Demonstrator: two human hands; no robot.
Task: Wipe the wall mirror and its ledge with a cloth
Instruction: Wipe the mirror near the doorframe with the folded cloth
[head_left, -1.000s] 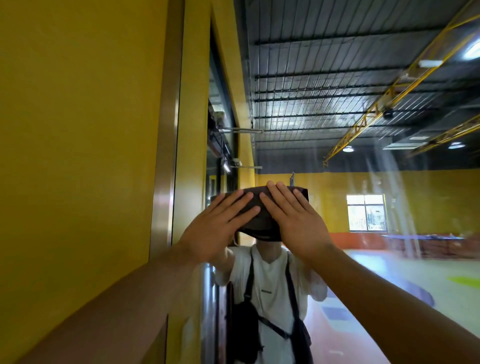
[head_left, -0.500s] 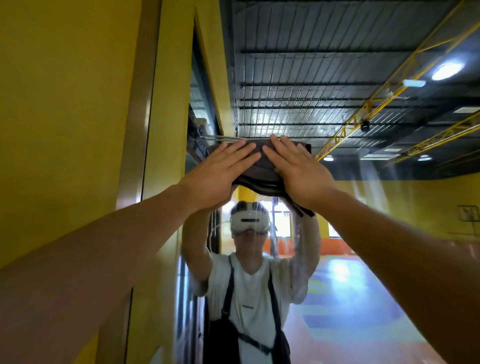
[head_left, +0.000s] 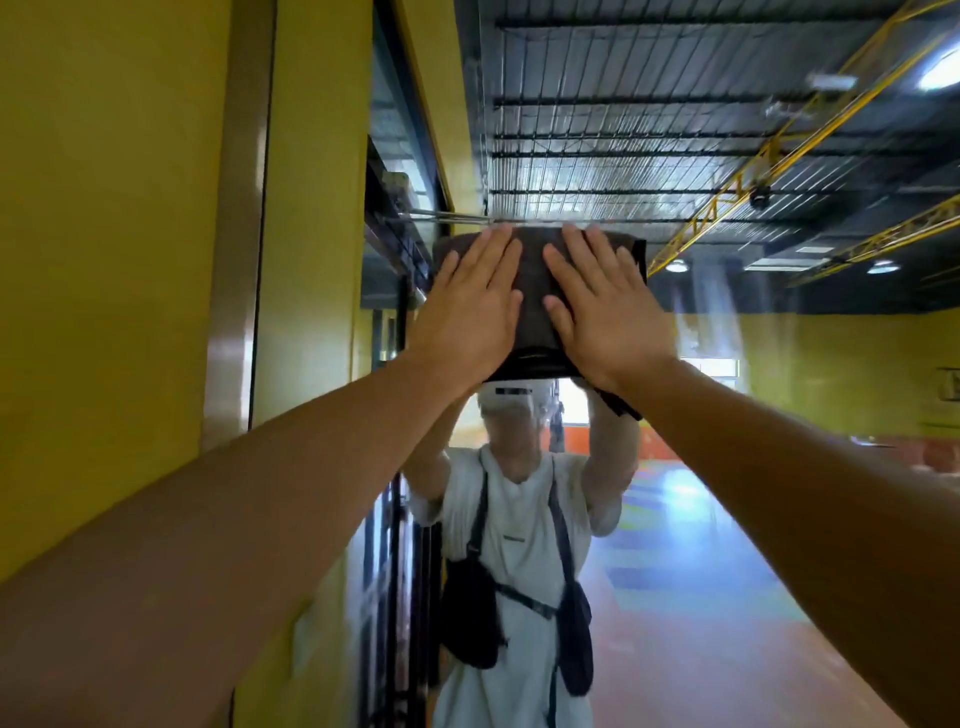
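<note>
Head: streaked mirror (head_left: 727, 519) (yellow wall (head_left: 104, 208) at left).

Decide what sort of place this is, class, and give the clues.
Probably a large sports or activity hall, seen reflected in a wall mirror: a high corrugated metal roof, yellow steel trusses with ceiling lights, and a wide painted floor.

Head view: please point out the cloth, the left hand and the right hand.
cloth (head_left: 534, 312), head view, dark strip between the hands.
left hand (head_left: 467, 317), head view, back of the hand.
right hand (head_left: 608, 322), head view, back of the hand.
</note>
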